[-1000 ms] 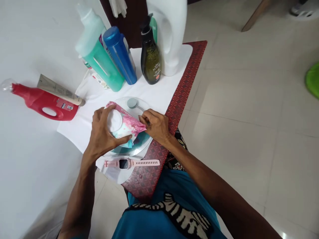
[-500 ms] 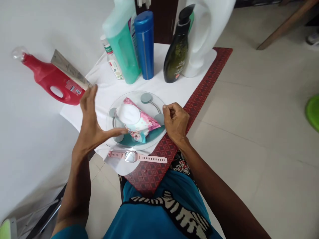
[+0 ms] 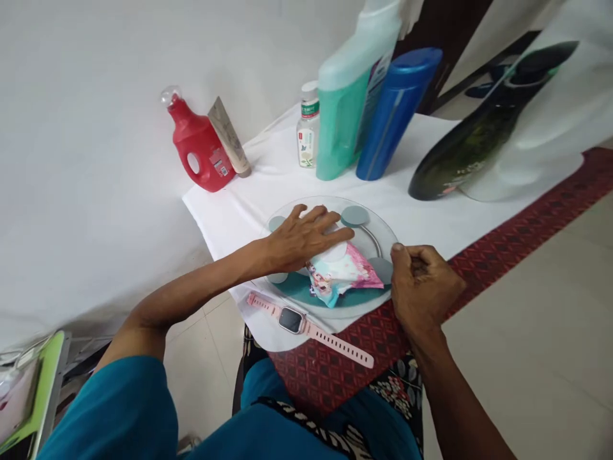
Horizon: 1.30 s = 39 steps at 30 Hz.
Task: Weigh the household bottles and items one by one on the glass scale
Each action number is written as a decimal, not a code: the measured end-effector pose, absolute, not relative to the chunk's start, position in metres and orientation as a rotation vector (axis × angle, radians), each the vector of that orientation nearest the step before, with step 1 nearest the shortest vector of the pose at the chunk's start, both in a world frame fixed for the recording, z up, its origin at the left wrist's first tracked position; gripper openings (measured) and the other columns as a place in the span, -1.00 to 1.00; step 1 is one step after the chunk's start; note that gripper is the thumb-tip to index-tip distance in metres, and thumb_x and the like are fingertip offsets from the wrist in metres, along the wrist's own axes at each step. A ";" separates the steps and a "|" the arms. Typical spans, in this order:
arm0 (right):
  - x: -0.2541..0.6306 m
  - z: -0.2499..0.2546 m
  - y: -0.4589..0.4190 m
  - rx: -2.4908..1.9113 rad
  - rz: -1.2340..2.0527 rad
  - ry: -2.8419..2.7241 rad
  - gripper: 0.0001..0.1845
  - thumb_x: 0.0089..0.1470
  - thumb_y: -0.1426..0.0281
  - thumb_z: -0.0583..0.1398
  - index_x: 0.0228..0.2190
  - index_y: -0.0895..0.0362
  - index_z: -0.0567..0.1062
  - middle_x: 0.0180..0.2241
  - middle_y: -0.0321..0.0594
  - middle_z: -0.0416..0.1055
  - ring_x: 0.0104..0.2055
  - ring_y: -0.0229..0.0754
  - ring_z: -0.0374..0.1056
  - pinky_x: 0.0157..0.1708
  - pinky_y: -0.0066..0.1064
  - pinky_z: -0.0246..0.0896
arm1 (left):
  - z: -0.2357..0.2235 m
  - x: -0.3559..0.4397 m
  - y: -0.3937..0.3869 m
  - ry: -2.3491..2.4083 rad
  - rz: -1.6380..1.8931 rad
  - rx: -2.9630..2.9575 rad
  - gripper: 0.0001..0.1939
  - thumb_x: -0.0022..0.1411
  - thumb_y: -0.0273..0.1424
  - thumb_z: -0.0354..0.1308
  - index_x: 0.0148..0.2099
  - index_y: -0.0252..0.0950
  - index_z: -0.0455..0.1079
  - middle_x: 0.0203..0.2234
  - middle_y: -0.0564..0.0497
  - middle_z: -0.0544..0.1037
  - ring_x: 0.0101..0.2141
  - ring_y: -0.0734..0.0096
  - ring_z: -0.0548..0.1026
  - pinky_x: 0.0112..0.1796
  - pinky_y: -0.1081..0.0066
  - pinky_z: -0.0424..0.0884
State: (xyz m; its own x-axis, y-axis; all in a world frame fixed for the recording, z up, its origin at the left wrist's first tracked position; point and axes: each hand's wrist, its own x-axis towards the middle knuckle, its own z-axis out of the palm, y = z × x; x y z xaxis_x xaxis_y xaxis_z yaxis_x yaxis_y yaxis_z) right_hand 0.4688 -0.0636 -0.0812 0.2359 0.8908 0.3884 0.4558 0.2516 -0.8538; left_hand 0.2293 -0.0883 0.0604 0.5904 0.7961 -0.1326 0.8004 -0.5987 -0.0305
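My left hand (image 3: 306, 241) lies over the pack of wet wipes (image 3: 342, 271), fingers spread, covering part of its white lid. Pink, white and light blue, the pack rests on a round glass bathroom scale (image 3: 306, 291) with grey-green pads. At the scale's right rim, my right hand (image 3: 424, 284) is closed, thumb and fingers pinched on the glass edge. In front of the scale a pink smartwatch (image 3: 290, 320) lies flat with its strap stretched out.
Behind stand a red detergent bottle (image 3: 204, 147), a beige tube (image 3: 230, 137), a small white-capped bottle (image 3: 308, 131), a green liquid bottle (image 3: 342, 115), a blue bottle (image 3: 390, 121), a dark pump bottle (image 3: 460, 153) and a large white jug (image 3: 541, 140). White cloth (image 3: 258, 191) covers the red-patterned table (image 3: 311, 377).
My left hand has moved from the left of the pack onto its top. My right hand stays at the scale's rim. The view has swung left.
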 end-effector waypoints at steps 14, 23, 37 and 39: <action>0.468 -0.070 -0.057 -1.425 0.437 -1.455 -0.41 -0.03 -0.32 0.32 -0.65 -0.17 0.38 -0.72 -0.07 0.36 -0.69 0.09 0.27 -0.56 -0.03 0.06 | 0.085 0.075 -0.186 2.386 1.332 1.898 -0.23 0.00 -0.06 0.64 0.16 -0.13 0.41 0.03 -0.10 0.58 0.02 0.02 0.59 0.01 0.09 0.60; 0.467 -0.066 -0.066 -1.563 0.448 -1.486 -0.47 0.08 -0.24 0.22 -0.54 -0.07 0.45 -0.61 -0.10 0.46 -0.53 0.08 0.39 -0.36 -0.06 0.23 | 0.065 -0.084 -0.125 3.019 1.228 0.472 -0.38 0.00 -0.17 0.62 -0.06 -0.24 0.36 -0.01 -0.17 0.61 0.05 -0.08 0.62 0.06 0.04 0.59; 0.457 -0.066 -0.070 -1.538 0.343 -1.559 -0.60 0.23 -0.02 0.16 -0.49 -0.04 0.37 -0.56 -0.23 0.36 -0.46 -0.05 0.32 -0.28 -0.19 0.20 | 0.058 -0.118 -0.048 2.845 1.272 0.659 -0.18 -0.14 -0.48 0.69 -0.19 -0.13 0.04 0.21 -0.38 0.48 0.43 -0.51 0.33 0.40 -0.42 0.23; 0.457 -0.067 -0.069 -1.527 0.332 -1.556 -0.63 0.23 0.01 0.16 -0.49 -0.05 0.35 -0.55 -0.23 0.35 -0.46 -0.05 0.31 -0.29 -0.19 0.20 | 0.058 -0.127 -0.053 2.756 1.339 0.811 -0.16 -0.18 -0.47 0.70 -0.26 -0.10 0.00 0.01 -0.30 0.55 0.36 -0.55 0.39 0.33 -0.50 0.29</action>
